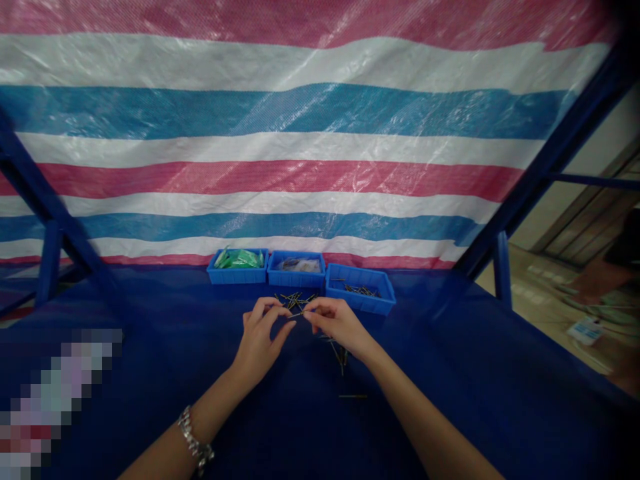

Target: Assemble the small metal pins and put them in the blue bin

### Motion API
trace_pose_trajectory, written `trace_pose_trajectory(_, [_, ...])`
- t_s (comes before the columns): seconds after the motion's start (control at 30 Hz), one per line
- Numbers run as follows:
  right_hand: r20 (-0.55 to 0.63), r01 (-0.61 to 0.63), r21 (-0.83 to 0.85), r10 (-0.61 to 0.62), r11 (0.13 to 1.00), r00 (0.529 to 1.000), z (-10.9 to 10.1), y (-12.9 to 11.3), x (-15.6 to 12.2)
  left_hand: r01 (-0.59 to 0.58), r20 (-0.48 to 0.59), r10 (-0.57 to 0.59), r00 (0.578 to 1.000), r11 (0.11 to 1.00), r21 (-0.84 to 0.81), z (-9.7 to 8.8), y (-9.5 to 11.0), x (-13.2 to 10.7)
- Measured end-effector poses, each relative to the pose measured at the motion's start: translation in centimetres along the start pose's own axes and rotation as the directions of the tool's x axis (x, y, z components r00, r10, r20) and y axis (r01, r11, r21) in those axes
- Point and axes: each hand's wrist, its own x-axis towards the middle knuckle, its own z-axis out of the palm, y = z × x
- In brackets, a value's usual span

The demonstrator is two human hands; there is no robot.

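While both hands worked at the centre of the frame, the right hand [340, 325] had its thumb and forefinger closed on a thin metal pin [296, 315]. The left hand [259, 340] was curled beside the pin's other end, though I could not tell whether its fingers [267, 305] gripped it. A loose cluster of pins [295, 300] lay just above the hands, and more pins [340, 357] lay scattered lower on the dark blue cover [150, 313]. At the right of the row, a blue plastic tray [360, 301] already held a small bunch of pins [359, 290]. The left tray [237, 276] held green packets [239, 260], and the middle tray [296, 280] held a clear bag [299, 265]. Many pins lay outside the trays.
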Motion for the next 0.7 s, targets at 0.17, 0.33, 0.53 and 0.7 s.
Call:
trace_pose_trajectory(0.17, [-0.116, 0.026, -0.009, -0.027, 1.0, 0.993, -1.4, -0.5, 0.1, 0.049, 0.059, -0.048, 0.997, 0.999, -0.016, -0.1, 0.0, -0.1])
trace_pose_trajectory(0.33, [-0.383, 0.06, -0.253, -0.157, 0.966, 0.911, -4.4, 0.3, 0.3, 0.052, 0.076, -0.048, 0.996, 0.997, -0.052, -0.1, 0.0, 0.0])
trace_pose_trajectory(0.53, [-0.559, -0.199, -0.614, -0.242, 0.764, 0.793, -6.5, 0.8, -0.5, 0.046, 0.075, -0.041, 0.996, 0.996, -0.071, -0.1, -0.1, -0.1])
trace_pose_trajectory(0.7, [-0.562, -0.321, -0.691, -0.201, 0.648, 0.802, -6.4, 0.7, -0.8, 0.037, 0.069, -0.032, 0.997, 0.996, -0.078, -0.1, -0.1, -0.1])
